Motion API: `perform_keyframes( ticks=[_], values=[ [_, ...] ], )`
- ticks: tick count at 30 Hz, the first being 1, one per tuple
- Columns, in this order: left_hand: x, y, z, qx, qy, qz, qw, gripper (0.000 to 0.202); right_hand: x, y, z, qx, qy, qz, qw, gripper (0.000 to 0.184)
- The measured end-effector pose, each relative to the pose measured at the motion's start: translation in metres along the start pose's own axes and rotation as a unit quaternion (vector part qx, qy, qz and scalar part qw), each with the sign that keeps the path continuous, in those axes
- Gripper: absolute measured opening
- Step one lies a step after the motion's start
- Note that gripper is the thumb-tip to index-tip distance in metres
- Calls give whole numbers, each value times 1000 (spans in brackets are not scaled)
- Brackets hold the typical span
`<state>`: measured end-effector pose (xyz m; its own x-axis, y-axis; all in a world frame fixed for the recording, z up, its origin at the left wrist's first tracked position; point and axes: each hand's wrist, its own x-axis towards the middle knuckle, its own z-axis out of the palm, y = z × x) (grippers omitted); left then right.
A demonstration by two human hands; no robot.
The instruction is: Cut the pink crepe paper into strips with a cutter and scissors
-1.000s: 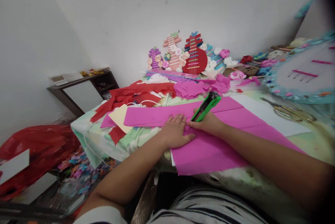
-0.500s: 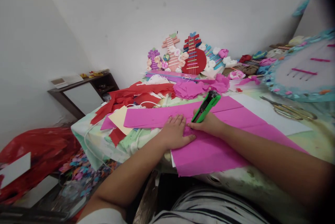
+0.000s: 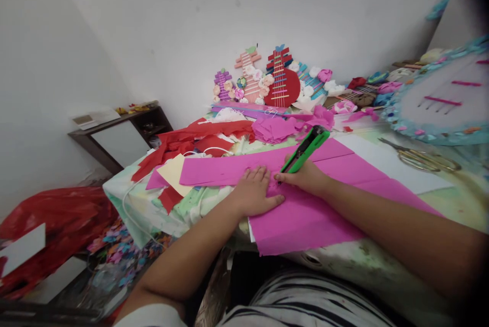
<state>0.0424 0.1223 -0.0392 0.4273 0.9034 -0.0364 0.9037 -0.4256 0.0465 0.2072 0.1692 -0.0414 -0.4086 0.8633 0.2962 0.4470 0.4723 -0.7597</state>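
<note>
A sheet of bright pink paper [image 3: 305, 220] lies on the table before me, with a white edge showing under its near left corner. My left hand [image 3: 254, 192] rests flat on it, fingers stretched out and the thumb apart. Just right of that, my right hand [image 3: 305, 176] grips a green utility knife [image 3: 303, 151] with a black end. The knife leans to the right, its lower tip down at the pink paper near my left fingers. Whether the blade cuts in is too small to tell. A pink strip [image 3: 210, 170] reaches leftward past my left hand.
Gold-handled scissors [image 3: 418, 159] lie on white board [image 3: 405, 176] at the right. Red paper scraps [image 3: 183, 136] and crumpled pink paper [image 3: 275, 129] lie beyond the sheet. Lute-shaped crafts [image 3: 284, 87] lean on the wall. A round, blue-trimmed piece [image 3: 439, 103] stands far right.
The right hand and the green knife have shifted slightly to the right, and the knife leans over more. My left hand stays pressed in place on the paper.
</note>
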Motion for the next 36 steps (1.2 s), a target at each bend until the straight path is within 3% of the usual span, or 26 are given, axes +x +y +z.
perform_keyframes(
  ticks=[11, 27, 36],
  values=[
    [-1, 0, -2, -4, -1, -1, 1000, 83, -1, 1, 3, -5, -68, -1, 998, 37],
    [-2, -1, -1, -8, -3, 0, 1000, 85, -2, 0, -1, 15, -18, 0, 1000, 39],
    [0, -5, 2, 9, -2, 11, 1000, 70, -3, 1, 0, -5, -71, -13, 997, 38]
  ],
)
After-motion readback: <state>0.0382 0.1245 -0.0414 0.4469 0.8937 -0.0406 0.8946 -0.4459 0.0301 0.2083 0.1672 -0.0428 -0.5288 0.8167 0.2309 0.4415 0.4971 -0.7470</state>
